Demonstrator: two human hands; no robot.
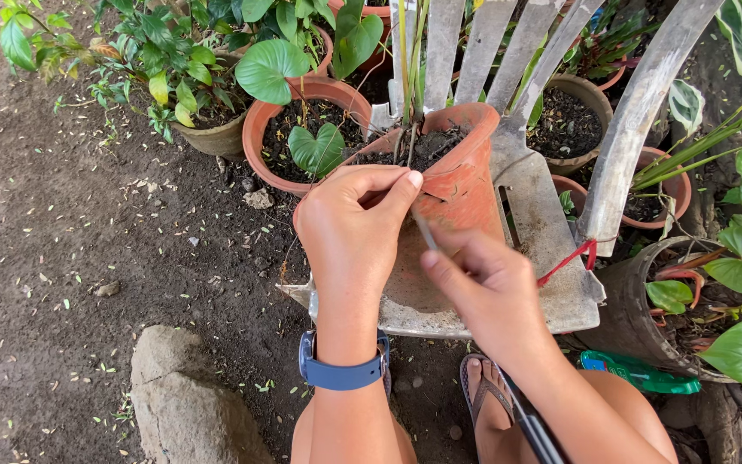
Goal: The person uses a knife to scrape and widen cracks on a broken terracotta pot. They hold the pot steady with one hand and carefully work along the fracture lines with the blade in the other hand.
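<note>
A cracked terracotta pot (461, 185) filled with dark soil leans tilted on a weathered white wooden chair seat (551, 258). Thin green stems (407, 60) rise from its soil. My left hand (352, 225), with a blue watch on its wrist, grips the near rim of the pot, thumb on the outer wall. My right hand (483, 288) pinches a thin grey wire or stick (425, 230) held against the pot's side, just below the left thumb.
Several potted plants stand behind, among them a terracotta pot with heart-shaped leaves (302, 129). A grey rock (186, 395) lies at lower left on bare dirt. A dark pot with large leaves (654, 301) stands at right. My sandaled foot (484, 395) rests below the chair.
</note>
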